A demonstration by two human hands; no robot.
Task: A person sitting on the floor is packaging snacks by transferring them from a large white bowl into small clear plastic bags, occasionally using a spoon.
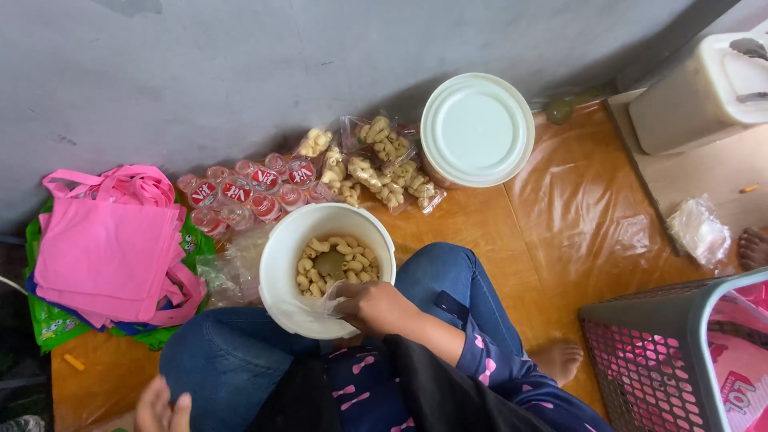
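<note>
White bucket (282, 264) sits between the knees, holding pale curled snacks (340, 260); right hand (376, 306) pinches a clear bag (332, 302) at its rim; left hand (160, 408) low, fingers together, idle.

right hand (374, 308) mid-frame, fingers curled, knuckles up, forearm running back to body, left hand (162, 410) low at bottom-left edge, fingers loosely bent, mostly cropped

White bucket (285, 264) upright on the lap, partly filled with pale curled snacks (340, 260).
</note>
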